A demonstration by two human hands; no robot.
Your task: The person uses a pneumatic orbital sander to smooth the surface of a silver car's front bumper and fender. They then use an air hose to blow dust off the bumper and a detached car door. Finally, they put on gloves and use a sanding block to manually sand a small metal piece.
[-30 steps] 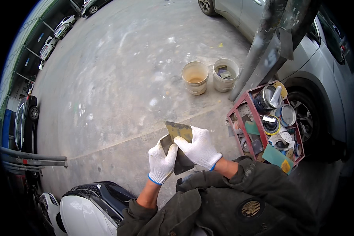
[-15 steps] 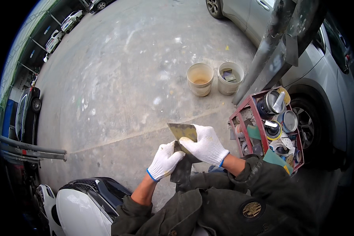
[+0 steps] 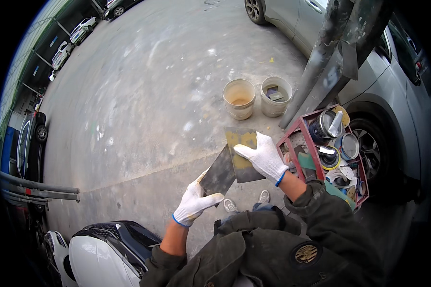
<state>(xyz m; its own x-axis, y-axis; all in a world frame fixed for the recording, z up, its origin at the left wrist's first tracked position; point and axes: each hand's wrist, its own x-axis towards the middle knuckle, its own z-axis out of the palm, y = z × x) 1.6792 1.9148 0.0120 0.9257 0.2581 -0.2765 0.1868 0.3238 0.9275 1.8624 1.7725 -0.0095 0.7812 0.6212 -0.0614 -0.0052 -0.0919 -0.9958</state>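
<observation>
Two sheets of sandpaper are in my gloved hands, in front of my body. My left hand (image 3: pixel 195 201) grips a plain dark grey sandpaper sheet (image 3: pixel 219 173) by its lower edge, thumb over the near corner. My right hand (image 3: pixel 266 159) holds a second sandpaper sheet (image 3: pixel 238 136), dusted yellow over its upper part, with the thumb lying across its face. The edges of the two sheets meet or overlap. My right fingers are hidden behind the sheet. Both gloves are white knit with blue cuffs.
Two whitish buckets (image 3: pixel 239 111) stand ahead, the right one holding water and sandpaper pieces. A red cart (image 3: pixel 305 135) with cans and supplies is at my right, beside a grey steel pillar (image 3: pixel 311 79) and a silver car (image 3: pixel 285 24). A white car part (image 3: pixel 96 260) is lower left.
My hands have moved apart, and the two sheets now lie spread side by side instead of crossed. The right sheet has turned more upright and the left one has swung up.
</observation>
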